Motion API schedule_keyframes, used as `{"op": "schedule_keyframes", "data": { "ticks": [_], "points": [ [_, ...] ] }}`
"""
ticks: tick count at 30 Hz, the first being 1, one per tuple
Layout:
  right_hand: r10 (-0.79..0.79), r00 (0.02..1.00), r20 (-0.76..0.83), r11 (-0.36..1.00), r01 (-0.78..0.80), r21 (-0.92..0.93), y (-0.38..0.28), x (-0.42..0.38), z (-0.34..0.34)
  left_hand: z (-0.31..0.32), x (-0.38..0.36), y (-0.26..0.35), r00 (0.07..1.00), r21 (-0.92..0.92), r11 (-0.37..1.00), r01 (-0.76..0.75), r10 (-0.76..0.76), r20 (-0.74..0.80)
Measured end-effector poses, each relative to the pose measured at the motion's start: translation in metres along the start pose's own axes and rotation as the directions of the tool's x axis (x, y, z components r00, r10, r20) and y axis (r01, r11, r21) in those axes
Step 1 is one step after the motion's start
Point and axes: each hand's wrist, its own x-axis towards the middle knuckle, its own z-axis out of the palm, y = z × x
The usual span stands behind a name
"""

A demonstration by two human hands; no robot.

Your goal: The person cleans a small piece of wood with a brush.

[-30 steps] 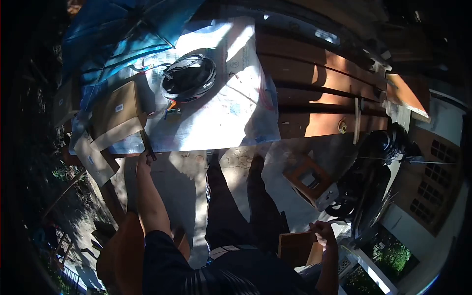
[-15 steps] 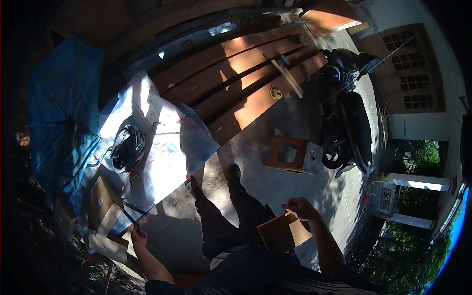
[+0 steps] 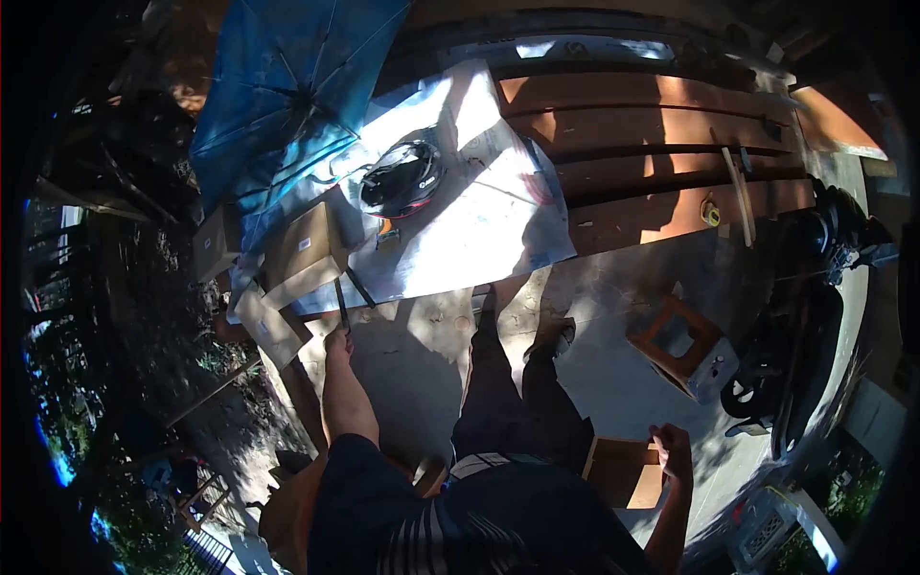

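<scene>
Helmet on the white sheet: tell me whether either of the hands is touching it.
No. The helmet lies apart; the left hand grips a thin dark tool, the right hand holds a wooden board.

One helmet [image 3: 402,177], one umbrella [image 3: 287,86], four planks [image 3: 652,96].

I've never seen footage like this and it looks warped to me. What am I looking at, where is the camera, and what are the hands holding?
There is no machine: a person wears a wide-angle camera on the head, looking down, so the picture bends. Their legs stand on the ground. The left hand grips a thin dark stick-like tool at the edge of a paper-covered table. The right hand holds a brown board. On the table lie a black helmet and cardboard boxes, beside a blue umbrella.
</scene>
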Motion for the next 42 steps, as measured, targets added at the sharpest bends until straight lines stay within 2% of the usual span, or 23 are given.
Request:
{"op": "schedule_keyframes", "data": {
  "ticks": [2,3,4,5,7,10,11,13,14,15,17,18,19,22,23,27,30,32,34,36,38,40,42],
  "points": [
    [0.053,0.998,-0.043,0.992,-0.047,0.121,0.029,0.003,0.002,0.004,0.002,-0.006,0.995,0.083,0.995,-0.053,0.060,-0.083],
    [0.085,0.996,-0.001,0.975,-0.083,0.205,0.030,0.003,0.000,0.012,-0.008,-0.009,0.985,0.137,0.988,-0.070,0.090,-0.145],
    [0.119,0.992,0.035,0.950,-0.124,0.286,0.027,0.002,-0.003,0.015,0.006,-0.020,0.952,0.360,0.919,-0.159,0.239,-0.190],
    [0.108,0.994,0.027,0.953,-0.111,0.282,0.029,0.003,-0.001,0.029,0.029,-0.042,0.759,0.560,0.788,-0.256,0.522,-0.389],
    [0.085,0.996,-0.004,0.958,-0.081,0.276,0.033,0.006,0.000,0.059,-0.012,-0.049,0.568,0.727,0.631,-0.270,0.714,-0.409],
    [0.268,0.963,0.017,0.931,-0.264,0.253,0.003,0.006,-0.002,0.086,0.016,-0.065,0.564,0.727,0.607,-0.320,0.739,-0.369],
    [0.342,0.940,-0.003,0.919,-0.333,0.211,-0.009,0.007,0.001,0.096,0.010,-0.053,0.697,0.703,0.651,-0.286,0.645,-0.313],
    [0.266,0.963,-0.038,0.941,-0.251,0.227,0.017,0.021,-0.003,0.107,-0.016,-0.015,0.897,0.667,0.718,-0.199,0.407,-0.170],
    [0.229,0.972,-0.059,0.948,-0.209,0.239,0.038,0.027,-0.007,0.112,0.005,-0.020,0.897,0.596,0.757,-0.268,0.421,-0.131],
    [0.313,0.947,-0.078,0.926,-0.286,0.247,0.049,0.032,-0.012,0.118,0.041,-0.033,0.893,0.514,0.790,-0.335,0.440,-0.095],
    [0.319,0.940,-0.123,0.934,-0.290,0.211,0.047,0.033,-0.013,0.126,0.064,-0.039,0.939,0.200,0.931,-0.304,0.328,-0.100],
    [0.320,0.937,-0.143,0.937,-0.291,0.192,0.056,0.035,-0.018,0.133,0.063,-0.035,0.977,-0.042,0.980,-0.192,0.187,-0.105],
    [0.178,0.971,-0.161,0.962,-0.138,0.235,0.073,0.036,-0.018,0.137,0.060,-0.032,0.996,-0.279,0.958,-0.070,0.050,-0.076],
    [-0.151,0.983,-0.103,0.988,0.149,-0.027,0.049,0.036,-0.013,0.130,0.019,-0.018,0.977,-0.371,0.928,0.040,0.042,0.211],
    [-0.146,0.987,-0.069,0.987,0.141,-0.074,0.046,0.040,-0.013,0.133,0.007,-0.017,0.977,-0.356,0.935,0.011,0.067,0.205],
    [-0.045,0.991,-0.123,0.997,0.052,0.053,0.002,0.037,0.001,0.134,-0.022,-0.030,0.965,-0.327,0.944,-0.048,0.128,0.229],
    [-0.035,0.986,-0.163,0.988,0.059,0.145,-0.017,0.033,0.012,0.133,-0.050,-0.046,0.960,-0.290,0.956,-0.040,0.117,0.253],
    [0.099,0.976,-0.193,0.971,-0.053,0.233,-0.027,0.034,0.017,0.133,-0.074,-0.061,0.929,-0.219,0.971,-0.096,0.166,0.331],
    [0.203,0.962,-0.185,0.932,-0.131,0.338,-0.047,0.029,0.026,0.135,-0.107,-0.066,0.873,-0.178,0.981,-0.081,0.156,0.463],
    [0.157,0.980,-0.126,0.914,-0.096,0.395,-0.023,0.036,0.022,0.145,-0.142,-0.073,0.830,-0.194,0.976,-0.100,0.189,0.524],
    [0.091,0.978,-0.190,0.945,-0.024,0.328,0.000,0.043,0.025,0.152,-0.184,-0.072,0.817,-0.152,0.980,-0.129,0.191,0.544],
    [0.032,0.995,-0.093,0.942,0.001,0.335,0.007,0.046,0.025,0.153,-0.218,-0.066,0.769,-0.114,0.979,-0.170,0.204,0.606],
    [-0.020,0.994,-0.108,0.953,0.051,0.298,-0.011,0.042,0.036,0.158,-0.236,-0.059,0.774,-0.066,0.979,-0.191,0.192,0.604]
  ]
}}
